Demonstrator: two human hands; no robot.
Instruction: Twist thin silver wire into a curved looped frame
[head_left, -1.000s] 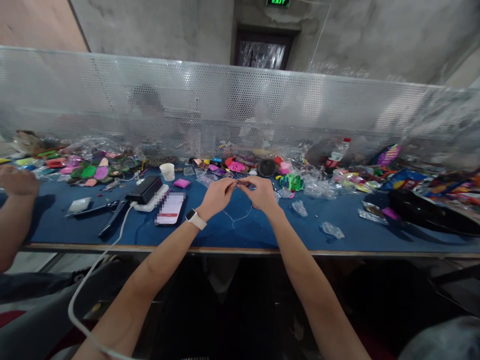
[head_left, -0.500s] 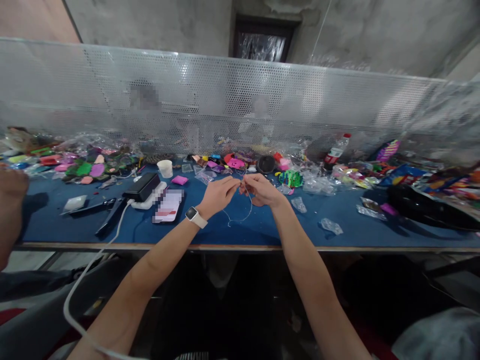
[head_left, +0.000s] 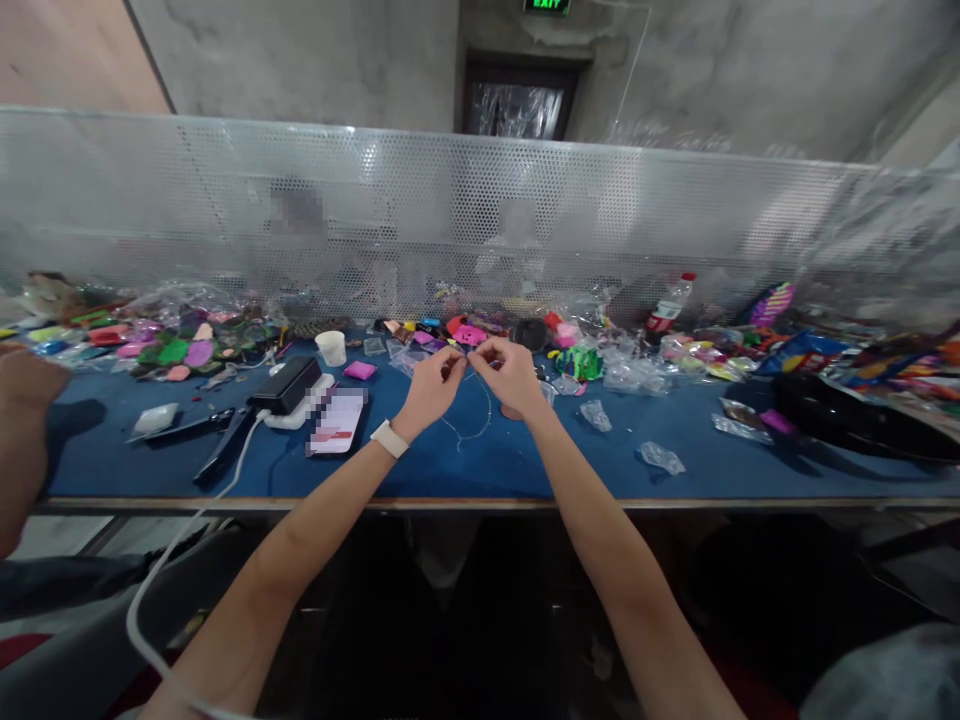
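Left hand (head_left: 437,388) and right hand (head_left: 513,378) pinch closed nearly fingertip to fingertip, seemingly on a thin thread (head_left: 490,410) drooping in a slack loop above the blue table (head_left: 442,475), so the work looks midway, how much remains unclear

Blue tabletop (head_left: 619,472) lies open right of the right hand (head_left: 510,375), except crumpled wrappers (head_left: 661,458), with packaging (head_left: 636,373) heaped behind.

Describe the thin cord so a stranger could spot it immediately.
On the blue table, find where the left hand and right hand come close. Curving below them in view is the thin, pale cord, much finer than the white cable farther left.
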